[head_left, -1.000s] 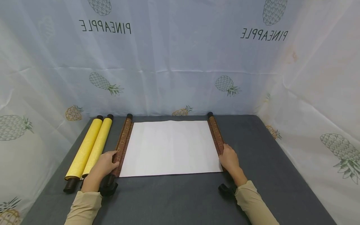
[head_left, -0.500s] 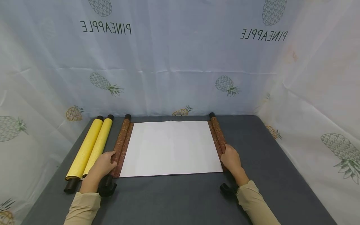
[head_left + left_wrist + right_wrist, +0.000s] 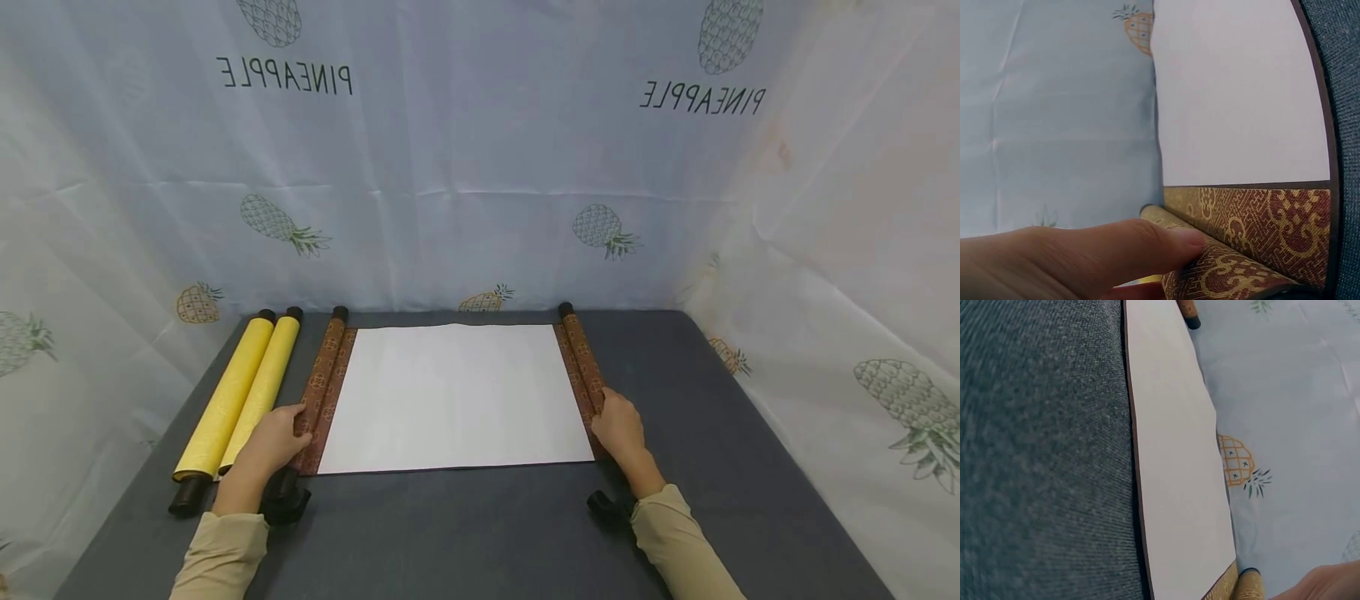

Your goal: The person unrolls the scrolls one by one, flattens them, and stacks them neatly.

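A hanging scroll lies partly unrolled on the table, its white sheet point(image 3: 457, 396) flat between two brown patterned rolled ends with dark knobs. My left hand point(image 3: 262, 446) grips the left roll point(image 3: 320, 379) near its front end. In the left wrist view, the thumb point(image 3: 1172, 244) presses on the gold-patterned roll point(image 3: 1222, 275), and the other fingers are mostly hidden. On the opposite side, my right hand point(image 3: 621, 429) holds the right roll point(image 3: 583, 354) toward its front, its fingertips hidden from the head view. Only part of that hand point(image 3: 1329, 584) shows in the right wrist view.
Two rolled yellow scrolls, an outer one point(image 3: 225, 400) and an inner one point(image 3: 266, 383), lie side by side left of my left hand. Dark grey cloth covers the table point(image 3: 450, 542). A pineapple-print curtain point(image 3: 465, 150) encloses the back and sides.
My left hand has shifted slightly left and my right hand slightly right, each rolling its end outward. More of the brown border shows beside both rolls. The yellow scrolls stay where they were.
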{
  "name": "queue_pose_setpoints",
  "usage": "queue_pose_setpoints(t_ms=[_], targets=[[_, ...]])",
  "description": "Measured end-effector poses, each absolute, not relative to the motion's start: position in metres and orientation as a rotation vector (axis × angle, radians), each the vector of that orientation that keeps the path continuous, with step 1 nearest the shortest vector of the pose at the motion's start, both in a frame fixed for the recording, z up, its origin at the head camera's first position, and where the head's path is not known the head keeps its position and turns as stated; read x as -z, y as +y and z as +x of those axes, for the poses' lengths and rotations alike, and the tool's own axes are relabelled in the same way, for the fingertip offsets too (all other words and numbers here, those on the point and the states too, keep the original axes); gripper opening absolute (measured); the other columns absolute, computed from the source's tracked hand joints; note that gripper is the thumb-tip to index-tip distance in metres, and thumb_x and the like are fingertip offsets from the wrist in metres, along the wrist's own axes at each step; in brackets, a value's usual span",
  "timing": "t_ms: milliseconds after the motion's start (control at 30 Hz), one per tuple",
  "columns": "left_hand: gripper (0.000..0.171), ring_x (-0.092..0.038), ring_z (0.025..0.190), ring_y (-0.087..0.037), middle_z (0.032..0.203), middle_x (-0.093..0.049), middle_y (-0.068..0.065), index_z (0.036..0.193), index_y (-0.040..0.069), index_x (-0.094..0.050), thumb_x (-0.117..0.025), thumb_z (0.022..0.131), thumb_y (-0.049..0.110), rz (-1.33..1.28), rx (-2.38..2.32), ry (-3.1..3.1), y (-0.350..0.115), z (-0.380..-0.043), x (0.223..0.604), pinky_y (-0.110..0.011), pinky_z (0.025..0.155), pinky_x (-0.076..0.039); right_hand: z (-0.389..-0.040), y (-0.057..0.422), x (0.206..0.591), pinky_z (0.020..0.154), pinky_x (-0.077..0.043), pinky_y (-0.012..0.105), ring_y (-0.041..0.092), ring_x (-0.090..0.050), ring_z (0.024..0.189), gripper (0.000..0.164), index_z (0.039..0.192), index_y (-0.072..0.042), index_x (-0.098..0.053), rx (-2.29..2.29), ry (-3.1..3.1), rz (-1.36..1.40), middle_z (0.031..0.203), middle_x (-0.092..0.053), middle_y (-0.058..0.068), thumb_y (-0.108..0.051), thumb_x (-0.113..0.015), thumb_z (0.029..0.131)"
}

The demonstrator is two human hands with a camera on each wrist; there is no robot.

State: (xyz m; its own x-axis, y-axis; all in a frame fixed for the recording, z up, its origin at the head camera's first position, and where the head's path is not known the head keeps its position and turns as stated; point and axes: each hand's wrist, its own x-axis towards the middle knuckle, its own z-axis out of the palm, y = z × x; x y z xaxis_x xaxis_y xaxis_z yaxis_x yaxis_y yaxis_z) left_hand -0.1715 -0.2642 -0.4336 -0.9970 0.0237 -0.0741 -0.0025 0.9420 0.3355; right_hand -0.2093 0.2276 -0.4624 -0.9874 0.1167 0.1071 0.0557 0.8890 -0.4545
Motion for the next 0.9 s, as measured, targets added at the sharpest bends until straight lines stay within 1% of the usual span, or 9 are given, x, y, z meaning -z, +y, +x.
queue_pose_setpoints(t_ms=[300,333,400,500,567,700,767,833,900], targets=[[0.058,-0.057,0.110,-0.052,0.125,-0.053,-0.042,0.129,-0.022,-0.043,-0.063,0.082,0.005,0.005,-0.521,3.018,-0.2651,-0.1715,0.4336,-0.054,0.089,-0.051,-0.2093,0.2325,0.4628,0.075,-0.053,0.058,0.053,-0.061,0.097,0.050,0.128,0.017,-0.049,-0.717,-2.926,-0.160,0.112,-0.061,0.038,0.001,-0.051,0.080],[0.058,-0.058,0.109,-0.052,0.125,-0.053,-0.042,0.130,-0.022,-0.043,-0.063,0.082,0.005,0.000,-0.522,3.016,-0.2650,-0.1713,0.4335,-0.054,0.088,-0.052,-0.2093,0.2327,0.4626,0.076,-0.052,0.058,0.054,-0.061,0.097,0.050,0.127,0.017,-0.049,-0.719,-2.926,-0.162,0.112,-0.061,0.038,0.001,-0.051,0.080],[0.059,-0.062,0.097,-0.046,0.124,-0.054,-0.042,0.130,-0.022,-0.042,-0.062,0.082,0.005,-0.010,-0.532,3.009,-0.2654,-0.1712,0.4338,-0.049,0.081,-0.055,-0.2085,0.2329,0.4626,0.075,-0.052,0.059,0.054,-0.061,0.096,0.050,0.127,0.017,-0.049,-0.717,-2.929,-0.168,0.111,-0.061,0.038,0.000,-0.051,0.080],[0.060,-0.062,0.077,-0.032,0.115,-0.059,-0.040,0.131,-0.022,-0.040,-0.062,0.083,0.005,-0.018,-0.538,3.005,-0.2656,-0.1713,0.4359,-0.041,0.068,-0.054,-0.2085,0.2334,0.4637,0.073,-0.052,0.058,0.053,-0.062,0.093,0.051,0.128,0.017,-0.048,-0.708,-2.935,-0.166,0.110,-0.062,0.038,0.000,-0.052,0.080],[0.060,-0.061,0.071,-0.026,0.110,-0.061,-0.039,0.132,-0.022,-0.040,-0.062,0.083,0.006,-0.024,-0.537,3.013,-0.2656,-0.1713,0.4378,-0.039,0.066,-0.054,-0.2083,0.2334,0.4644,0.070,-0.052,0.057,0.052,-0.063,0.090,0.050,0.127,0.017,-0.049,-0.703,-2.924,-0.166,0.108,-0.062,0.038,0.000,-0.052,0.080],[0.058,-0.067,0.081,-0.038,0.108,-0.063,-0.038,0.130,-0.021,-0.043,-0.064,0.083,0.006,-0.019,-0.513,3.062,-0.2637,-0.1710,0.4399,-0.048,0.076,-0.056,-0.2094,0.2329,0.4648,0.068,-0.052,0.057,0.053,-0.063,0.086,0.048,0.123,0.017,-0.052,-0.705,-2.884,-0.159,0.104,-0.063,0.039,0.001,-0.054,0.077],[0.056,-0.067,0.083,-0.040,0.107,-0.064,-0.037,0.129,-0.020,-0.045,-0.064,0.083,0.006,-0.018,-0.503,3.087,-0.2624,-0.1709,0.4399,-0.049,0.077,-0.056,-0.2098,0.2327,0.4650,0.067,-0.052,0.057,0.052,-0.063,0.084,0.047,0.121,0.017,-0.054,-0.708,-2.868,-0.163,0.102,-0.064,0.039,0.002,-0.054,0.076],[0.056,-0.066,0.074,-0.035,0.099,-0.067,-0.034,0.129,-0.020,-0.046,-0.065,0.083,0.005,-0.025,-0.508,3.092,-0.2610,-0.1710,0.4398,-0.045,0.072,-0.057,-0.2099,0.2323,0.4647,0.064,-0.051,0.056,0.049,-0.064,0.079,0.047,0.120,0.017,-0.054,-0.707,-2.862,-0.171,0.101,-0.064,0.038,0.002,-0.054,0.076],[0.056,-0.061,0.062,-0.026,0.087,-0.069,-0.029,0.129,-0.020,-0.045,-0.064,0.083,0.006,-0.033,-0.520,3.089,-0.2596,-0.1714,0.4401,-0.039,0.063,-0.055,-0.2099,0.2325,0.4647,0.062,-0.051,0.054,0.046,-0.063,0.075,0.047,0.120,0.017,-0.055,-0.695,-2.856,-0.183,0.099,-0.064,0.038,0.002,-0.054,0.075]])
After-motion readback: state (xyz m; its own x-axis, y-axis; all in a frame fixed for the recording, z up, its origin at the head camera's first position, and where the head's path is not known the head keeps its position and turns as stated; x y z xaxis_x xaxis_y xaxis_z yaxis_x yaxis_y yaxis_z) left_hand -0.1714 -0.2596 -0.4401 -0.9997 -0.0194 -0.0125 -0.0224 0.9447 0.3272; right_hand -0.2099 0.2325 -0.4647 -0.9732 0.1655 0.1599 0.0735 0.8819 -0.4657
